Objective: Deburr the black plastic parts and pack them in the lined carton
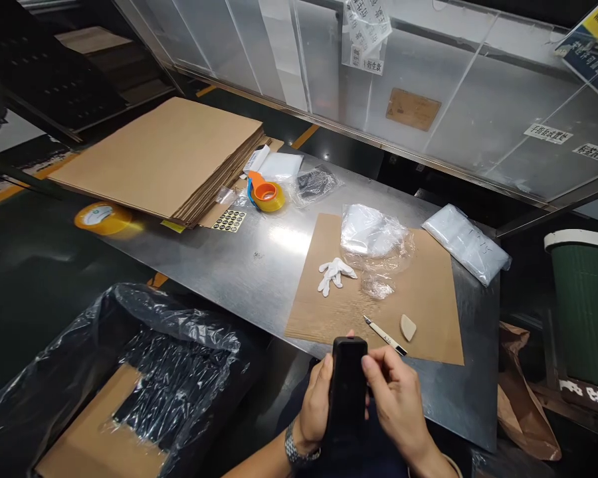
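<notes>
Workshop, steel table (219, 265) w/ cardboard stack (164, 153) at its L end: we see 1 black object (349, 392), smooth, elongated, round-cornered, held btwn two hands just off the table's near edge. L hand (316, 405) wraps its fingers round the L side; R hand (396, 392) pinches the upper R edge, thumb & fingertips. On the brown sheet (319, 318) we count 1 slim cutter (385, 335) & 1 beige wedge (407, 328); 2 tape rolls (102, 219) sit farther L. White glove (336, 273): single or bunched pair, we can't tell. The object's lower end blends into dark clothing; its underside's hidden. Warning sign (595, 50), top R, is cut off.
</notes>
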`<state>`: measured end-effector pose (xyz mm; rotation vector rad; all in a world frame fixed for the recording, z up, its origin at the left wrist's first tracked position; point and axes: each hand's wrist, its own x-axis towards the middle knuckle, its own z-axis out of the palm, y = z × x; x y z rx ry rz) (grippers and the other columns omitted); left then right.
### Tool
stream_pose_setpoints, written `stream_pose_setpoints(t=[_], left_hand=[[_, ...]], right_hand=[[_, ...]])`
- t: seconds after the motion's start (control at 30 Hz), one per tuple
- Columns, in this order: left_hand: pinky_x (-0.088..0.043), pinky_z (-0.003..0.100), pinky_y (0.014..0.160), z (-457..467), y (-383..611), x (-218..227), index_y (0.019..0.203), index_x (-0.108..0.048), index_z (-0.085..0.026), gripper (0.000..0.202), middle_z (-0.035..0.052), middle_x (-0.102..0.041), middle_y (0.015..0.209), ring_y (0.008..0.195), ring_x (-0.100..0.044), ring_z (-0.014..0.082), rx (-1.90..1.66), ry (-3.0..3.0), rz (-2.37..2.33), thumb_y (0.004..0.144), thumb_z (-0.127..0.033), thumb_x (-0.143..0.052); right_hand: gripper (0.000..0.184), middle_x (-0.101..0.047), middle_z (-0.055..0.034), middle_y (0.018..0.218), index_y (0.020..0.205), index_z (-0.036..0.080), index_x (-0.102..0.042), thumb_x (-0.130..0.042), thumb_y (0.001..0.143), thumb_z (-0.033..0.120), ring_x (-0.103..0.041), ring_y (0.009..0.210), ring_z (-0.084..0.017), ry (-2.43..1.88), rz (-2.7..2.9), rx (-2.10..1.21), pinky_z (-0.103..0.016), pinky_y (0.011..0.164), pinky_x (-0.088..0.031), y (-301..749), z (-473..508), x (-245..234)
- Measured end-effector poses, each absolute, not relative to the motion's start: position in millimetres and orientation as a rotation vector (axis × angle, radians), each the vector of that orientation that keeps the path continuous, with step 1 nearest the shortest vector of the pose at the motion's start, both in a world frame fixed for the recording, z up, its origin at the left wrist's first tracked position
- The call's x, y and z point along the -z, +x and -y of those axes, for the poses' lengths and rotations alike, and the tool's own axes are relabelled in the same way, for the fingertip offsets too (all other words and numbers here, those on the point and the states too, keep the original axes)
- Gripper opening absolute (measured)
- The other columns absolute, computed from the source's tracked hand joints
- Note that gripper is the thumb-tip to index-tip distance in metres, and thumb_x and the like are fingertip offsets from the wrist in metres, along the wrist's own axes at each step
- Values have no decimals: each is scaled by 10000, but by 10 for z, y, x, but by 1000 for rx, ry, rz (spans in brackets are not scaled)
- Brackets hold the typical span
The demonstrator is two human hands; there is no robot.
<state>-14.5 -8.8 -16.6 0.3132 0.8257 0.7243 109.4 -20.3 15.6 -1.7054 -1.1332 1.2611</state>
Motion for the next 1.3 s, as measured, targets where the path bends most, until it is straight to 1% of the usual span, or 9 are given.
stream_pose_setpoints(t=[0.1,0.2,0.33,0.57,0.73,0.9,1.07,1.23,1.3], left_hand=[[-467,289,369,86,-129,138,1255,-421,-181,581,42,-620,669,448,-584,175,-767,292,-729,814,-555,-364],[-424,234,324,62,-129,97,951,-613,-67,604,71,-603,548,386,-566,160,-658,251,-670,836,-558,-280],[-382,201,294,38,-174,81,659,-618,-37,729,113,-578,438,327,-550,161,-501,242,-659,803,-630,-221],[-371,204,273,70,-201,62,654,-616,-50,699,100,-573,426,307,-531,154,-495,230,-708,802,-620,-239],[-379,205,291,64,-209,89,661,-623,-56,726,91,-568,430,313,-529,146,-446,248,-696,795,-639,-212],[-358,208,294,41,-217,86,667,-623,-59,727,94,-570,429,310,-525,151,-431,268,-702,800,-636,-202],[-364,217,289,44,-218,85,679,-622,-50,721,104,-572,432,312,-528,158,-420,250,-692,806,-625,-205],[-348,206,274,35,-219,98,674,-619,-54,719,93,-555,409,299,-520,155,-431,250,-676,805,-629,-209],[-341,199,270,33,-219,105,677,-621,-53,720,92,-555,407,295,-515,150,-432,260,-662,807,-627,-205]], right_hand=[[194,-531,5,610,747,191,-578,-481,853,321,-509,529,-111,-1680,1174,-1063,-213,505,-401,1183,113,-193],[158,-572,-37,819,948,218,-613,-533,828,283,-538,729,-148,-1492,1337,-1070,-253,651,-432,1284,2,-244],[157,-538,-36,830,939,230,-634,-539,826,285,-532,757,-148,-1294,1436,-1337,-267,673,-437,1364,-125,-276],[133,-525,-34,794,864,216,-642,-550,815,299,-507,687,-132,-1234,1550,-1408,-250,601,-425,1426,-196,-301],[169,-489,-14,701,682,205,-608,-545,816,287,-495,680,-133,-1197,1490,-1421,-287,696,-453,1443,-198,-300],[139,-537,-41,799,879,221,-644,-548,813,298,-505,666,-129,-1244,1529,-1404,-253,598,-436,1458,-188,-268],[145,-523,-18,710,712,206,-634,-558,806,286,-517,665,-134,-1231,1483,-1411,-268,640,-448,1458,-177,-260],[123,-536,-32,793,861,229,-666,-568,801,275,-520,654,-123,-1241,1466,-1423,-251,588,-444,1450,-164,-250],[118,-533,-29,770,812,222,-667,-571,798,289,-517,639,-123,-1249,1444,-1430,-254,581,-445,1445,-159,-243]])
